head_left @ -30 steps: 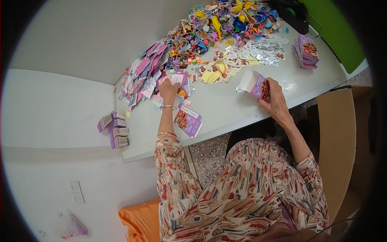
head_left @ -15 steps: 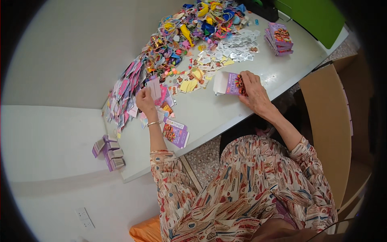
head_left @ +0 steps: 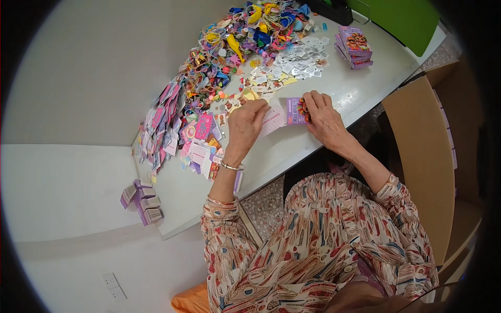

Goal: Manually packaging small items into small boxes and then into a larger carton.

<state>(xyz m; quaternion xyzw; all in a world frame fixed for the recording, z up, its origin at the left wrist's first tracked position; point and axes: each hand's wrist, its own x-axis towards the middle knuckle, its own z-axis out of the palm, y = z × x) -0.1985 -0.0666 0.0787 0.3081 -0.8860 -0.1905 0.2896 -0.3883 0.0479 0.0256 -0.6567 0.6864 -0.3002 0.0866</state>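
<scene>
My right hand (head_left: 327,119) grips a small purple box (head_left: 295,111) with a picture on its front, fingers over its far side. Its open end faces left. My left hand (head_left: 244,127) pinches a pale pink-and-white card (head_left: 273,120) against that open end. How far the card reaches into the box I cannot tell. Under my left wrist, partly hidden, a second purple box (head_left: 238,181) lies flat. Loose printed cards (head_left: 199,151) lie beside that wrist.
Along the wall runs a heap of colourful trinkets (head_left: 219,62), with a pile of packets (head_left: 163,122) at its left. Small clear packets (head_left: 302,57) lie beyond my hands. Purple boxes (head_left: 355,48) stand stacked at back right. A cardboard carton (head_left: 417,146) is on the right.
My left hand has moved right from the card pile to the box's open end, bringing a card with it. My right hand still holds the box, in nearly the same place.
</scene>
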